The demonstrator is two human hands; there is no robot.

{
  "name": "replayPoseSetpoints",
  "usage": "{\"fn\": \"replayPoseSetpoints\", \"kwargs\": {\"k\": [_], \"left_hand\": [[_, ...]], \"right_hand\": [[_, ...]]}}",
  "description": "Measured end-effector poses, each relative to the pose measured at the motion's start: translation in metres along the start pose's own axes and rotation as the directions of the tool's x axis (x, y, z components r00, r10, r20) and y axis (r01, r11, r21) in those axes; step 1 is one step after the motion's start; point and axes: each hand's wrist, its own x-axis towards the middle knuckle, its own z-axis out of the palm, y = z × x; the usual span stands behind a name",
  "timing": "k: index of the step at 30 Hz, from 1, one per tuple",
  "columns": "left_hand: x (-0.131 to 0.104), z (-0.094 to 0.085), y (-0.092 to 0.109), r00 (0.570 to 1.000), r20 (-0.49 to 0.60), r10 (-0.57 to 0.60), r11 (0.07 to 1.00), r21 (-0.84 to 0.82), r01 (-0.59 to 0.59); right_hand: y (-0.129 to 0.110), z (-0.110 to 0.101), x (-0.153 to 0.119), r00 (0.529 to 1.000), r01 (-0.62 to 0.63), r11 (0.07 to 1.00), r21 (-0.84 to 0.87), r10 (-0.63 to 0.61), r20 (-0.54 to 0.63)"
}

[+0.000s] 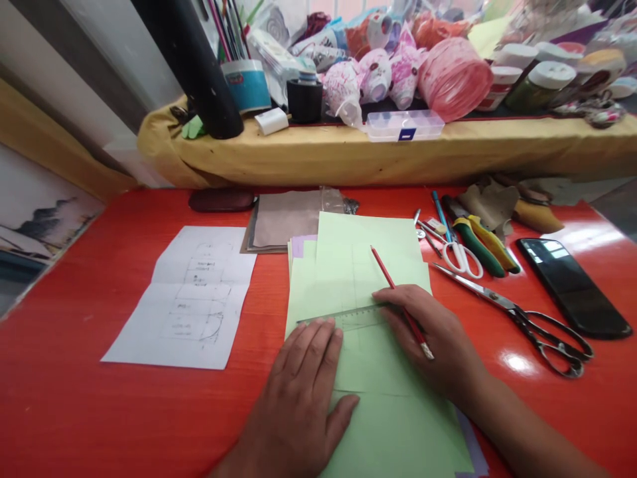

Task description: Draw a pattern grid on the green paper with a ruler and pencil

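Note:
On a stack of light green paper sheets [393, 425], faint pencil lines run up and across. A thin marked ruler [355, 313] lies slightly slanted over the top sheet. My left hand [303, 392] rests flat with fingers stretched out, its fingertips at the ruler's left part. A red pencil [382, 267] is held in my right hand [432, 332], its point up and away from the paper and its eraser end toward me. The fingers of that hand also touch the ruler's right end. To the left lies a creased white sheet with a hand-drawn sketch [184, 299].
Large scissors [517, 312], a black phone [572, 285], white-handled scissors [462, 257] and green-yellow pliers [480, 239] lie right on the red table [60, 398]. Behind the paper are grey-brown sheets [288, 219] and a dark case [221, 200]. A cloth-covered ledge [308, 159] holds craft supplies.

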Motion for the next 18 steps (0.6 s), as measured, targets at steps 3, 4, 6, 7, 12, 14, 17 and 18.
{"fn": "replayPoseSetpoints", "kwargs": {"k": [3, 4, 6, 7, 12, 14, 17, 18], "left_hand": [[0.0, 0.001, 0.0, 1.0, 0.003, -0.004, 1.0, -0.007, 0.004], [-0.001, 0.001, 0.0, 1.0, 0.005, -0.005, 1.0, -0.011, 0.005], [-0.001, 0.002, 0.0, 1.0, 0.006, -0.004, 1.0, -0.016, 0.004], [-0.001, 0.002, 0.001, 1.0, 0.005, -0.004, 1.0, -0.015, 0.004], [0.0, 0.002, 0.001, 1.0, -0.012, -0.004, 1.0, -0.025, 0.004], [0.001, 0.002, 0.001, 1.0, -0.017, -0.005, 1.0, -0.03, 0.004], [0.001, 0.002, 0.002, 1.0, -0.023, -0.006, 1.0, -0.027, 0.006], [0.0, 0.002, 0.002, 1.0, -0.026, -0.008, 1.0, -0.022, 0.008]], "right_hand": [[-0.001, 0.0, 0.001, 1.0, 0.004, 1.0, 0.003, -0.004, -0.005], [-0.001, 0.0, 0.001, 1.0, 0.003, 1.0, 0.003, -0.003, -0.006], [-0.002, 0.0, 0.001, 1.0, 0.003, 1.0, 0.001, -0.003, -0.007], [-0.002, 0.0, 0.001, 1.0, 0.003, 1.0, 0.001, -0.003, -0.009], [-0.003, 0.0, 0.001, 0.999, -0.009, 1.0, 0.03, 0.01, -0.046], [-0.005, -0.001, 0.001, 0.997, -0.015, 0.998, 0.055, 0.019, -0.068], [-0.013, -0.005, 0.002, 0.994, -0.041, 0.993, 0.115, 0.052, -0.095], [-0.016, -0.006, 0.002, 0.992, -0.063, 0.988, 0.144, 0.078, -0.1]]}}
